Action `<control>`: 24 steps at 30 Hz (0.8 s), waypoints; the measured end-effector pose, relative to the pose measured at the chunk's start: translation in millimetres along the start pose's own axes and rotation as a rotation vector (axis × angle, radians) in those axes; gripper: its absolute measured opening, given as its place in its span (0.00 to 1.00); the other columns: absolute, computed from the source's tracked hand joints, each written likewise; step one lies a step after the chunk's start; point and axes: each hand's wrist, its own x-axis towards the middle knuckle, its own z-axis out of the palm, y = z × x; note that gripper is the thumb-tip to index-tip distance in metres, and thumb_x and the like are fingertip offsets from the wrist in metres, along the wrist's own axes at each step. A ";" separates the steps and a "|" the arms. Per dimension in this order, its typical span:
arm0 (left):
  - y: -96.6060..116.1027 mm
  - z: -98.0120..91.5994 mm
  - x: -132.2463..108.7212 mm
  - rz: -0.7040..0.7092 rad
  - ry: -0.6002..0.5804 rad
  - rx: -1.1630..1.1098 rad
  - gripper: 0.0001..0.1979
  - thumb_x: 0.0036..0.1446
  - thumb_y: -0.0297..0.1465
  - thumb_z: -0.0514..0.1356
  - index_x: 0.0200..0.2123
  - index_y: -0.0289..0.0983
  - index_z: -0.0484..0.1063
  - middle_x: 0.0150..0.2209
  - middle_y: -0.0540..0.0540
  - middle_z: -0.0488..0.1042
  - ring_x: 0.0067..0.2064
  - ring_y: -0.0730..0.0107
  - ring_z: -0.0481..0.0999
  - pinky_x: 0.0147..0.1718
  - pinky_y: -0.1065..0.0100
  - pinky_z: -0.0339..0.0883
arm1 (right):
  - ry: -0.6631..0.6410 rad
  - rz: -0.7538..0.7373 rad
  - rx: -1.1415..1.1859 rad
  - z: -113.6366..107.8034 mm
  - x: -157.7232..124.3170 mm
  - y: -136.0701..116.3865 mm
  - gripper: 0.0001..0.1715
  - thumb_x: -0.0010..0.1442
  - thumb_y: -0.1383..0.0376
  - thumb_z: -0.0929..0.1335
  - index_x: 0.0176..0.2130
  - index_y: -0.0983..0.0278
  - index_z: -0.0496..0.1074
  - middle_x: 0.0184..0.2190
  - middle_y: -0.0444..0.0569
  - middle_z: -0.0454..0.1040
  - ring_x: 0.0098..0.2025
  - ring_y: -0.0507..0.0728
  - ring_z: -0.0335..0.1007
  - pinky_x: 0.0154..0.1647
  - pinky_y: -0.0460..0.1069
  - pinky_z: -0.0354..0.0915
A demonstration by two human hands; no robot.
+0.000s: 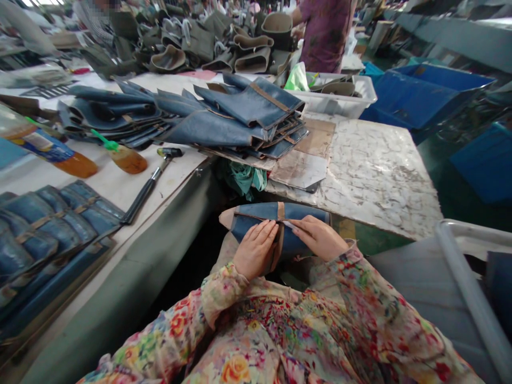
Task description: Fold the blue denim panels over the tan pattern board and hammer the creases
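Note:
A blue leather boot-shaft piece [248,226] with a brown strap [281,209] across it lies over my lap, its pale rounded end pointing left. A dark seam or edge runs along its top. My left hand [258,248] rests on the leather with fingers stretched flat and close together, fingertips at the seam beside the strap. From the other side my right hand [320,237] reaches in, thumb and fingers pinched near the same spot. A thin pale sliver shows at its fingertips; I cannot make out what it is. The left thumb is hidden.
Blue leather pieces [240,117] are piled ahead, and more [60,213] overlap at left. A hammer [152,184], a small glue bottle [126,159] and a larger bottle [60,152] lie on the left table. A grey bin [420,266] stands at right. Someone in purple [326,37] stands beyond.

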 end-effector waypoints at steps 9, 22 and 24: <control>3.4 -8.4 16.7 -0.180 -0.016 -0.027 0.15 0.61 0.32 0.49 0.49 0.35 0.64 0.47 0.42 0.69 0.50 0.63 0.65 0.48 0.61 0.59 | -0.027 -0.039 -0.143 -0.1 8.4 -3.5 0.18 0.62 0.62 0.59 0.47 0.63 0.71 0.34 0.50 0.70 0.39 0.55 0.66 0.42 0.49 0.64; -2.4 -2.9 24.4 -0.035 -0.044 -0.068 0.13 0.60 0.28 0.50 0.47 0.34 0.66 0.50 0.44 0.68 0.51 0.64 0.64 0.53 0.61 0.53 | -0.035 0.002 -0.223 2.9 8.7 -13.4 0.19 0.63 0.63 0.57 0.48 0.67 0.69 0.41 0.53 0.72 0.43 0.55 0.66 0.46 0.50 0.62; -3.6 -1.4 23.6 -0.020 -0.039 -0.079 0.14 0.59 0.28 0.50 0.48 0.33 0.65 0.51 0.43 0.67 0.52 0.63 0.63 0.54 0.60 0.53 | -0.041 0.022 -0.263 3.3 9.8 -18.0 0.19 0.63 0.63 0.57 0.49 0.66 0.69 0.41 0.52 0.72 0.43 0.56 0.66 0.47 0.50 0.61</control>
